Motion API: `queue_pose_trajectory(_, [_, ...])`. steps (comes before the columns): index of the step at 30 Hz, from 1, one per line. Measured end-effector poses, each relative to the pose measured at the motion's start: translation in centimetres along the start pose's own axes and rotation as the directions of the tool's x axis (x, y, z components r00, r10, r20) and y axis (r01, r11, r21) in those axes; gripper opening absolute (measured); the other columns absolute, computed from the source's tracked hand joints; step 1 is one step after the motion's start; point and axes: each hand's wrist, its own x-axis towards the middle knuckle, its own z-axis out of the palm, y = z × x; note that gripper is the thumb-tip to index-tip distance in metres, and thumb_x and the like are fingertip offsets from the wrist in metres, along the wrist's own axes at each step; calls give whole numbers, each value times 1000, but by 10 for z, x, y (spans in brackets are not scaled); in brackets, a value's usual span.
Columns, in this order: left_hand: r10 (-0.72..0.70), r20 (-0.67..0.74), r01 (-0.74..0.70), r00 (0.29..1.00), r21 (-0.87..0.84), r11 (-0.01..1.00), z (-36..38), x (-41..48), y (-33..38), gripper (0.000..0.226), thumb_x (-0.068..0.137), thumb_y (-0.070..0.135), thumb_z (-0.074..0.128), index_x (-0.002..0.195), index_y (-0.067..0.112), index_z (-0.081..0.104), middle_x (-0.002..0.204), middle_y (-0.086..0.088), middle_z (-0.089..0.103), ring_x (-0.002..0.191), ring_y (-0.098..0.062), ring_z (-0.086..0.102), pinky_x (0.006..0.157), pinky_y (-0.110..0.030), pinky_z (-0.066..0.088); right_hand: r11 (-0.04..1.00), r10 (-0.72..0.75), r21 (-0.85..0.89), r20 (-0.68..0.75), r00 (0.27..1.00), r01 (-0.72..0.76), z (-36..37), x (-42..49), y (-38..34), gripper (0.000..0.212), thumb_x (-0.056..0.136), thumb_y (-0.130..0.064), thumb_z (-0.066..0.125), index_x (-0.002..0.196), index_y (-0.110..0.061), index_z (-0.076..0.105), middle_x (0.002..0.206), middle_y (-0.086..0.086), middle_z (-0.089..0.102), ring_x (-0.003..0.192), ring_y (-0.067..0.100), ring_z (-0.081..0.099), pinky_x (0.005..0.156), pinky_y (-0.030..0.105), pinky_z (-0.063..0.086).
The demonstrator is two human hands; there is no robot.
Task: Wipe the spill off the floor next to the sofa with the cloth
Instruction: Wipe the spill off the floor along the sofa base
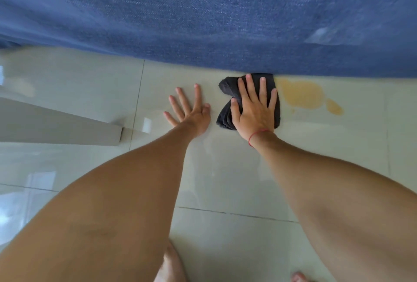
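My right hand (253, 110) lies flat with its fingers spread, pressing the dark cloth (228, 92) onto the floor (225, 168); nothing is pinched. The cloth is bunched, its far edge touching the base of the blue sofa (203, 10). My left hand (189, 110) is splayed flat on the bare tile just beside it, holding nothing. The yellowish spill (302, 97) sits just right of the cloth, close to the sofa's edge, with a smaller patch (335, 107) beside it. A red string (257, 136) circles my right wrist.
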Motion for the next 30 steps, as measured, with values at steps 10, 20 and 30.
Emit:
queue_pose_trajectory(10, [7,8,-7,1000,-7,1000,-1,0,-3,56,101,48,12,146,47,-21,154,-1,-37,143,-27,-32,113,-55,-17,984,-164,-58,71,984,168,-7,-59,48,54,97,-43,26,149,-28,27,159,-9,22,149,21,15,120,43,5])
queue_pose_trajectory(20, [-7,15,7,1000,-5,1000,-2,2,-2,57,100,46,14,147,47,-19,155,-1,-35,144,-28,-30,114,-56,-15,997,77,4,-7,997,-77,-2,-1,5,57,97,-43,30,151,-26,22,161,-5,15,149,27,7,118,54,1])
queue_pose_trajectory(30, [1,24,-1,1000,-8,1000,-4,0,-2,56,101,47,13,147,47,-19,155,-2,-35,143,-29,-30,114,-56,-15,985,-161,-49,74,984,165,-2,-74,43,54,96,-42,29,149,-28,30,158,-8,26,148,21,18,118,45,8])
